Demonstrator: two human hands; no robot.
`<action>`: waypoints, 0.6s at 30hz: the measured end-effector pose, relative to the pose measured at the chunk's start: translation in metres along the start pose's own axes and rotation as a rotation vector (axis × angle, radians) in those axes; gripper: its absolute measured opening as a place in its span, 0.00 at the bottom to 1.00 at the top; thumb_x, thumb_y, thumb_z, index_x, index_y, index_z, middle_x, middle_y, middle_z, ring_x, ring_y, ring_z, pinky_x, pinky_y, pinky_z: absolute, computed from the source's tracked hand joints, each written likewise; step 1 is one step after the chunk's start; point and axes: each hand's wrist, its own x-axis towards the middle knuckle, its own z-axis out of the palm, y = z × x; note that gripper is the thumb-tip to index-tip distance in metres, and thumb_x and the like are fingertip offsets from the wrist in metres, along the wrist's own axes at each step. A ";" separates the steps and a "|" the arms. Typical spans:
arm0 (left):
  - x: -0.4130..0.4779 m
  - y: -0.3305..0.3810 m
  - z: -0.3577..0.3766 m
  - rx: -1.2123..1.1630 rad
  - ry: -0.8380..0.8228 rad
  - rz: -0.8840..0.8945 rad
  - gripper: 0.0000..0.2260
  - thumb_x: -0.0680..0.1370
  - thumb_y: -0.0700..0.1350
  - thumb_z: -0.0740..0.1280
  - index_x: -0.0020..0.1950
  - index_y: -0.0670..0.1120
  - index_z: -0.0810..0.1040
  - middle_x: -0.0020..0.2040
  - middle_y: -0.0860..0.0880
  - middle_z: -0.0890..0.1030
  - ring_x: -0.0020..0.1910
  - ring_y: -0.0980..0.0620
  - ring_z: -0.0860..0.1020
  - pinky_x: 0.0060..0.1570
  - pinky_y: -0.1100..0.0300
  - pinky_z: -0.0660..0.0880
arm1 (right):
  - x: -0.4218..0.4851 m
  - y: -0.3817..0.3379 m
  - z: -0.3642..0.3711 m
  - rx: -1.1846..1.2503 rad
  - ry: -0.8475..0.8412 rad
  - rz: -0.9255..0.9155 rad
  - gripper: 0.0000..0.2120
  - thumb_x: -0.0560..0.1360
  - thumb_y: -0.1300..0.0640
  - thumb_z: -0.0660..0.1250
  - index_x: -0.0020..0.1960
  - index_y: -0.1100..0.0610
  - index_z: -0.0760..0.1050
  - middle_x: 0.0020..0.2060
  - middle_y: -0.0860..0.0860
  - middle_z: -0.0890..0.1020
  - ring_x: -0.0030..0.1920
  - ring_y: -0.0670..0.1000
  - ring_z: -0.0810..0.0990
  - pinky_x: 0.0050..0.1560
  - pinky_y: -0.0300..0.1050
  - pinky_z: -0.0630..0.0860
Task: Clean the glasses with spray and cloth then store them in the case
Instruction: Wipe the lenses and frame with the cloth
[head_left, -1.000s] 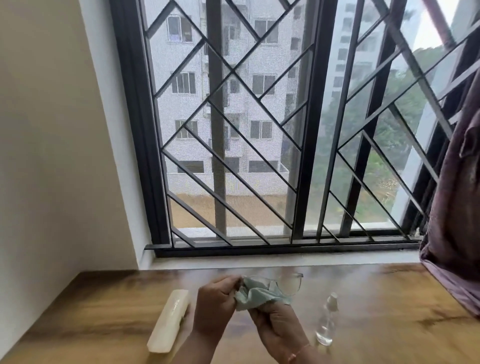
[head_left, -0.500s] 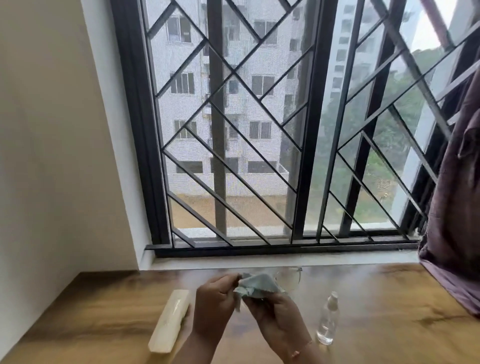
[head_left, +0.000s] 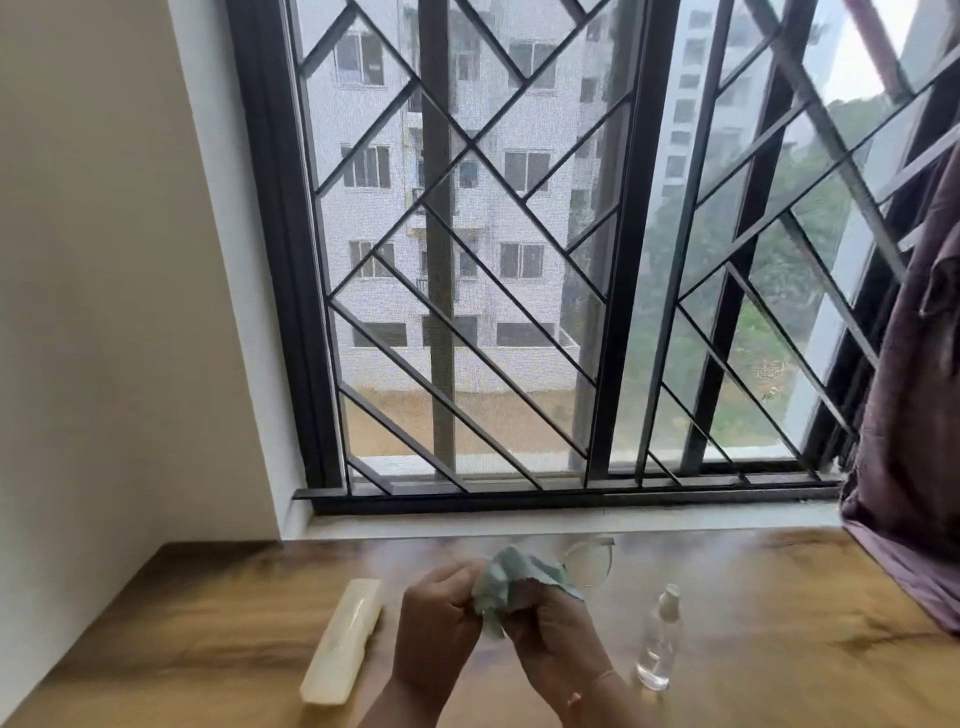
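Head view shows the glasses held above the wooden table, one lens wrapped in the cloth. Left hand and right hand both pinch cloth and frame. Rub gently in circles, supporting the frame. Case lies left, spray bottle right, below the barred window.

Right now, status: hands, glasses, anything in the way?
Left hand and right hand both shut on cloth, rubbing glasses. Case closed on table, left. Spray bottle upright, right. Nothing in the way.
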 end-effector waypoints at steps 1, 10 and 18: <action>0.000 -0.001 0.000 0.004 0.023 -0.008 0.16 0.60 0.32 0.68 0.44 0.47 0.81 0.44 0.60 0.81 0.43 0.70 0.76 0.42 0.80 0.70 | 0.000 -0.001 0.001 0.013 -0.012 -0.013 0.15 0.60 0.77 0.59 0.28 0.62 0.80 0.27 0.59 0.81 0.26 0.55 0.80 0.26 0.41 0.76; 0.006 -0.006 -0.010 0.069 0.158 -0.127 0.08 0.65 0.37 0.69 0.39 0.46 0.85 0.37 0.55 0.84 0.39 0.62 0.78 0.41 0.77 0.70 | 0.000 -0.011 -0.012 0.174 -0.056 0.031 0.11 0.66 0.67 0.61 0.42 0.70 0.80 0.42 0.67 0.83 0.40 0.62 0.84 0.40 0.53 0.82; 0.004 -0.007 -0.014 0.079 0.152 -0.101 0.05 0.65 0.38 0.71 0.38 0.44 0.85 0.36 0.53 0.84 0.38 0.62 0.78 0.40 0.77 0.71 | 0.003 -0.026 -0.029 -0.010 0.052 -0.073 0.08 0.65 0.71 0.62 0.43 0.70 0.76 0.41 0.64 0.81 0.35 0.56 0.80 0.32 0.46 0.72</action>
